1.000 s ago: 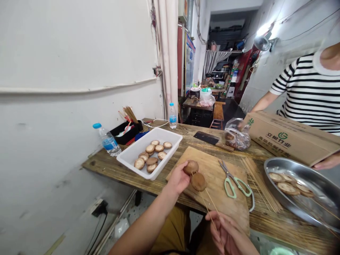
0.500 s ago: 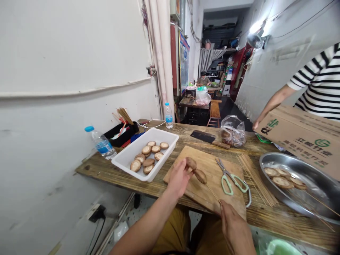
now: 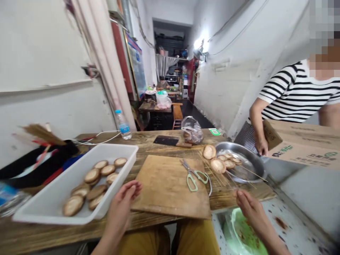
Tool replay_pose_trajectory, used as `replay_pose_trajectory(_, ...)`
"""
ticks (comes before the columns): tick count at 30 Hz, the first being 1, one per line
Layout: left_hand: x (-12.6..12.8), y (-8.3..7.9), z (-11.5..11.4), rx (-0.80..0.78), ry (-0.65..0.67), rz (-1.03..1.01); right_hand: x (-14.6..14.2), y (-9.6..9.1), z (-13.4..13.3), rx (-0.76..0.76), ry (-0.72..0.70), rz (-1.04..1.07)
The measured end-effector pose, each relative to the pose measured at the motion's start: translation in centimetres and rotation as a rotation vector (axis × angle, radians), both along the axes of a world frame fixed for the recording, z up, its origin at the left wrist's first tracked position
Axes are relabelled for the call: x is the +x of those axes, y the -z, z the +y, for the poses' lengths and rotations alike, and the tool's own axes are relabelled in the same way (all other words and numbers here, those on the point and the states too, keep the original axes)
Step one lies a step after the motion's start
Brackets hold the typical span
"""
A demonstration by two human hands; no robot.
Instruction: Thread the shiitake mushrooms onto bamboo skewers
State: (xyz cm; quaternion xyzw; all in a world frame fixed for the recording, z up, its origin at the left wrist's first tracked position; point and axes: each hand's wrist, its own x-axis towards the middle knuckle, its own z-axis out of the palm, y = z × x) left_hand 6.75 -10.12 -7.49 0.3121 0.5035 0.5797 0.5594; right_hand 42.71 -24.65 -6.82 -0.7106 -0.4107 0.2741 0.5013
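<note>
My right hand point(image 3: 249, 203), fingers pinched, holds the lower end of a mushroom skewer whose thin stick is blurred. Two mushroom caps point(image 3: 217, 165) on it, pale undersides facing me, hang by the left rim of the steel basin point(image 3: 261, 170). Skewered mushrooms point(image 3: 228, 164) lie inside that basin. Between the white tray point(image 3: 87, 219) and the cutting board point(image 3: 164, 184) is my left hand point(image 3: 127, 194), fingers loosely curled with a gap and nothing in them. Loose mushroom caps point(image 3: 91, 176) lie in the tray. Scissors point(image 3: 193, 176) with pale green handles rest on the board.
Bamboo skewers point(image 3: 216, 177) lie between board and basin. Behind stand a cleaver point(image 3: 166, 140), a bagged bundle point(image 3: 191, 131) and a water bottle point(image 3: 123, 125). At right a person in a striped shirt point(image 3: 292, 95) holds a cardboard box point(image 3: 305, 141). A green bin point(image 3: 243, 230) stands below.
My right hand has carried the mushroom skewer from over the board rightward to the basin. My left hand has let go of the mushrooms. The view has swung right, and the box has moved away from the table.
</note>
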Motion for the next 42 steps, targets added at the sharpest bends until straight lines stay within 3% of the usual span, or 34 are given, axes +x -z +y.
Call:
replay_pose_trajectory(4,-0.5,1.0,0.3,0.003,0.061,0.066,6.1,-3.2,0.0,-0.104,0.150,-0.176)
replay_pose_trajectory(7,-0.1,0.9,0.1,-0.025,0.126,0.099,9.4,-4.3,1.3,-0.160,0.203,-0.269)
replay_pose_trajectory(11,0.1,0.7,-0.4,-0.071,0.166,0.145,11.7,-4.2,2.7,-0.192,0.184,-0.301)
replay_pose_trajectory(15,-0.3,0.9,-0.5,-0.095,0.179,0.164,12.1,-4.4,2.4,-0.150,0.167,-0.257)
replay_pose_trajectory(18,0.4,0.9,-0.6,-0.077,0.200,0.181,9.8,-4.6,1.6,-0.070,0.149,-0.188)
replay_pose_trajectory(20,1.8,0.4,-1.0,-0.046,0.274,0.167,6.3,-3.9,1.2,-0.035,0.098,-0.116)
replay_pose_trajectory(25,7.6,-3.3,-2.7,0.082,0.444,-0.160,-7.0,1.4,1.4,0.008,-0.097,0.170)
replay_pose_trajectory(28,9.9,-5.3,-3.0,0.089,0.441,-0.386,-13.8,4.7,1.4,0.017,-0.151,0.380)
replay_pose_trajectory(30,10.3,-5.8,-3.2,0.107,0.358,-0.478,-16.5,5.9,1.3,0.009,-0.199,0.443)
replay_pose_trajectory(33,9.8,-6.0,-3.7,0.108,0.256,-0.495,-18.1,5.8,1.2,-0.010,-0.347,0.432)
replay_pose_trajectory(37,9.1,-6.2,-4.8,0.093,0.329,-0.464,-17.8,3.8,0.7,-0.076,-0.620,0.403)
replay_pose_trajectory(42,9.2,-7.1,-7.1,0.097,0.460,-0.475,-16.8,2.4,-0.2,-0.060,-0.648,0.378)
